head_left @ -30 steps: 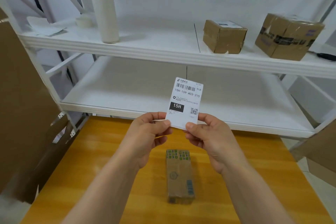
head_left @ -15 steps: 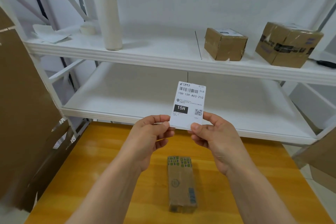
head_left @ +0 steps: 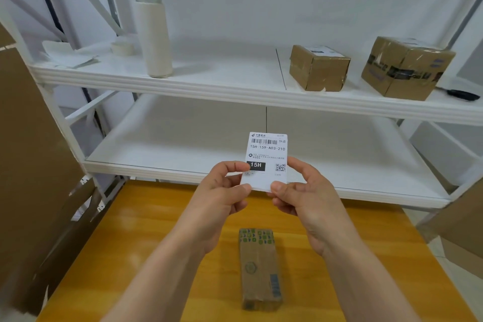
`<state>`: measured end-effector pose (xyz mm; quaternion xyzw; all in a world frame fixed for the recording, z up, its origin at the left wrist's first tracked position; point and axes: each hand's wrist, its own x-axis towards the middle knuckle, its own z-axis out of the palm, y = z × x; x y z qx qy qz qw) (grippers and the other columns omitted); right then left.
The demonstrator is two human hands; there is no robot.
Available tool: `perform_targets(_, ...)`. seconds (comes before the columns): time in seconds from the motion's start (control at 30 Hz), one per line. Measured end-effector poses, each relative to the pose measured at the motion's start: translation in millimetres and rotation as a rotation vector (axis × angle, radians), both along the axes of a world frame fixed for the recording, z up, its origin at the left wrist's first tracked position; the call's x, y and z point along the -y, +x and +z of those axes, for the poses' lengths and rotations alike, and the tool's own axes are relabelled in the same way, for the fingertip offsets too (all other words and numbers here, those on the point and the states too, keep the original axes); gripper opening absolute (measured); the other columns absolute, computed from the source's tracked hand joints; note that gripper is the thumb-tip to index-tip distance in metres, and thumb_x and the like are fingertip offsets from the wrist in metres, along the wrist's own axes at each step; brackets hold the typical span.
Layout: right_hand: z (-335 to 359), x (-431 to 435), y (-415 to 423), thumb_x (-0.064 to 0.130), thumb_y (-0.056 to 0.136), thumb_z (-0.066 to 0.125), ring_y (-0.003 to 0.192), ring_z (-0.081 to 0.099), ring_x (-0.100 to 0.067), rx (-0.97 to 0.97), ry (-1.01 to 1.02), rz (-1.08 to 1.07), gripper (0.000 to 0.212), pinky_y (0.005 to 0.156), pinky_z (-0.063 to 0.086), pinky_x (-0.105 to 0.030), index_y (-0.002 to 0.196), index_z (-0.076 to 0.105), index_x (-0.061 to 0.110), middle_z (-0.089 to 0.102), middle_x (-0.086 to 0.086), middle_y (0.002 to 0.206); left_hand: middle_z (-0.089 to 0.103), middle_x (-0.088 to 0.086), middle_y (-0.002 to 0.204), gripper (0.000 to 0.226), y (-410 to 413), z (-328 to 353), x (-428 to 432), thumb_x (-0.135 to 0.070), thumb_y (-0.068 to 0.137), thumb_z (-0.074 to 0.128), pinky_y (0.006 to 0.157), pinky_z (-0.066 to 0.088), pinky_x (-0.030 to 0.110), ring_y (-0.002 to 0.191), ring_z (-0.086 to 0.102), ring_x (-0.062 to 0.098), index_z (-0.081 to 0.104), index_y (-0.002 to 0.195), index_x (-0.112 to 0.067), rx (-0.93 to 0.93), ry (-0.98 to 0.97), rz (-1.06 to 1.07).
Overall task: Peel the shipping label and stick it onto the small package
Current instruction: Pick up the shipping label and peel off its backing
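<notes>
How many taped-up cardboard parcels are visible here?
3: the small package on the yellow table; a middle box and a right box on the upper shelf. Edge cardboard may hide more.

1. Upper shelf (head_left: 235, 91), white; bears, left to right: papers (head_left: 68, 56); tape roll (head_left: 122, 47); tall white bottle (head_left: 154, 39), upright; small box (head_left: 317, 68), taped; larger box (head_left: 405, 68), taped; black object (head_left: 462, 94) at far right, kind unclear.
2. Lower shelf (head_left: 183, 144), white.
3. Table (head_left: 146, 243), yellow wood, in front of the shelves.
4. Cardboard (head_left: 31, 151), brown, standing at left; more cardboard (head_left: 460, 230) at right edge.
</notes>
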<state>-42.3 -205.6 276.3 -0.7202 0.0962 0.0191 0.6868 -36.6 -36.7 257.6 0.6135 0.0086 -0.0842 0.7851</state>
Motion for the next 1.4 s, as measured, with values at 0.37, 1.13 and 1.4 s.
perform_targets(0.37, -4.2, -1.0, -1.7, 0.020, 0.090, 0.072, 0.088, 0.072, -0.013, -0.018, -0.102, -0.033, 0.067, 0.091, 0.057, -0.040, 0.145, 0.039, 0.038, 0.077, 0.000, 0.099, 0.060, -0.005, 0.072, 0.038, 0.1, -1.7, 0.1, 0.011, 0.087, 0.061, 0.066, 0.045, 0.029, 0.067, 0.051, 0.012, 0.071, 0.110, -0.018, 0.002, 0.000, 0.092)
perform_targets(1.13, 16.4, -22.0, -15.5, 0.020, 0.091, 0.068, 0.112, 0.051, -0.001, 0.472, -0.753, 0.158, 0.038, 0.104, 0.039, -0.040, 0.118, 0.058, 0.045, 0.067, 0.023, 0.106, 0.062, -0.005, 0.075, 0.036, -8.6, 9.1, 5.2, 0.009, 0.084, 0.067, 0.064, 0.048, 0.019, 0.062, 0.059, 0.003, 0.074, 0.106, -0.020, 0.090, 0.016, 0.129)
perform_targets(1.4, 11.9, -20.1, -13.5, 0.016, 0.091, 0.068, 0.113, 0.050, -0.001, 0.489, -0.811, 0.169, 0.044, 0.102, 0.039, -0.036, 0.124, 0.056, 0.042, 0.066, 0.023, 0.113, 0.063, -0.002, 0.079, 0.037, -9.5, 10.7, 5.5, 0.010, 0.083, 0.067, 0.074, 0.054, 0.026, 0.072, 0.063, 0.011, 0.074, 0.105, -0.018, 0.059, -0.017, 0.111)
